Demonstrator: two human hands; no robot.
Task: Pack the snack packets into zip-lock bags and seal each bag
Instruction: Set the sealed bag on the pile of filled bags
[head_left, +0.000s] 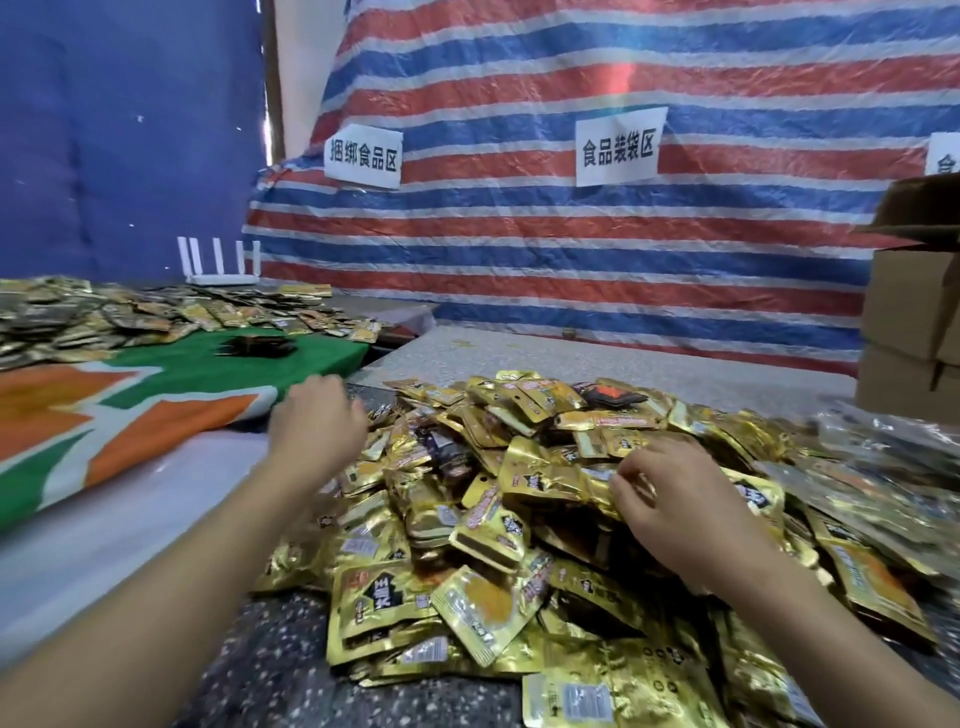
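Gathering step: right hand (670, 499) pinches gold snack packets (519, 499) atop heap on tabletop (291, 644). Left hand (319, 421) at heap's far-left edge, fingers hidden, grip unclear. Next: lift handful toward zip-lock bags (883, 441), seemingly right.

Two hands, the left hand (318, 421) and the right hand (670, 493), are working one heap of gold snack packets (519, 519), too many to count. Behind that heap, three paper signs (616, 146) are hanging, and five router antennas (218, 257) are standing.
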